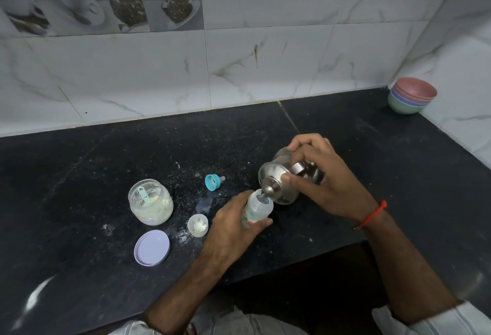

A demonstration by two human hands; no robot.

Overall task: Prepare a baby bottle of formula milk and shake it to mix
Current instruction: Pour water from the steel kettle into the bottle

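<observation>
My left hand grips a clear baby bottle with printed marks, standing open-topped on the black counter. My right hand holds a lidded steel jug tilted over the bottle's mouth, thumb pressing on the lid, and water runs from its lip into the bottle. The blue ring with the teat lies on its side behind the bottle. An open formula jar with a scoop inside stands at the left.
The jar's lilac lid and the bottle's clear cap lie near the front edge. Spilled powder and a small puddle mark the counter. A stack of coloured bowls sits in the far right corner by the tiled wall.
</observation>
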